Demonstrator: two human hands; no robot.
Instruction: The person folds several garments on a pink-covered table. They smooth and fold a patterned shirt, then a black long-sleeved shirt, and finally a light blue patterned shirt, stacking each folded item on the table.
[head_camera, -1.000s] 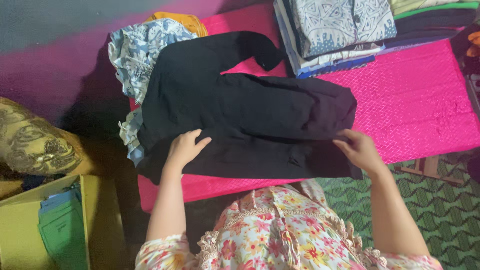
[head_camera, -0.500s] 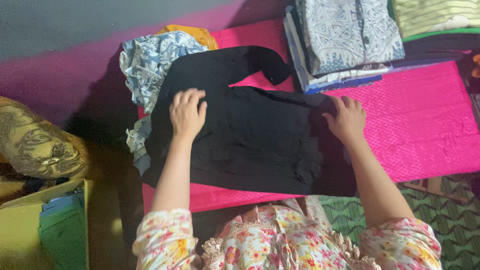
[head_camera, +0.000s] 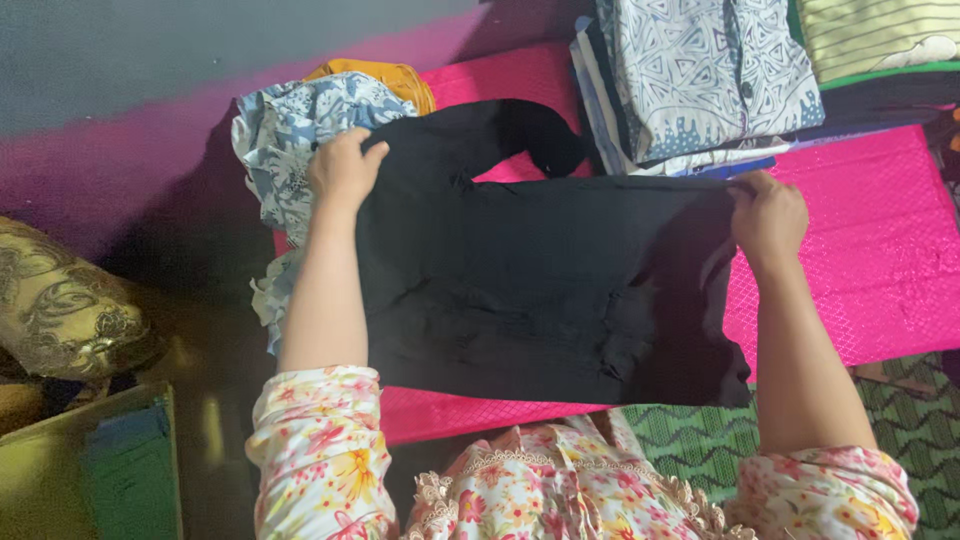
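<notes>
A black garment (head_camera: 530, 280) lies spread on a bright pink mat (head_camera: 850, 250), one sleeve (head_camera: 520, 135) stretching toward the far side. My left hand (head_camera: 343, 168) grips the garment's far left corner, next to a blue-and-white patterned cloth (head_camera: 290, 130). At the far right corner my right hand (head_camera: 768, 215) pinches the black fabric's edge, just below a stack of folded clothes (head_camera: 700, 80). Both arms reach over the garment, in floral sleeves.
An orange cloth (head_camera: 385, 78) lies behind the patterned cloth. A gold patterned cushion (head_camera: 60, 310) and a yellow box holding green and blue folders (head_camera: 120, 470) sit at the left. A green patterned rug (head_camera: 900, 410) covers the floor at the lower right.
Both hands slid from the garment's near edge across it to its far corners and closed on the fabric there. The garment now lies flatter and wider.
</notes>
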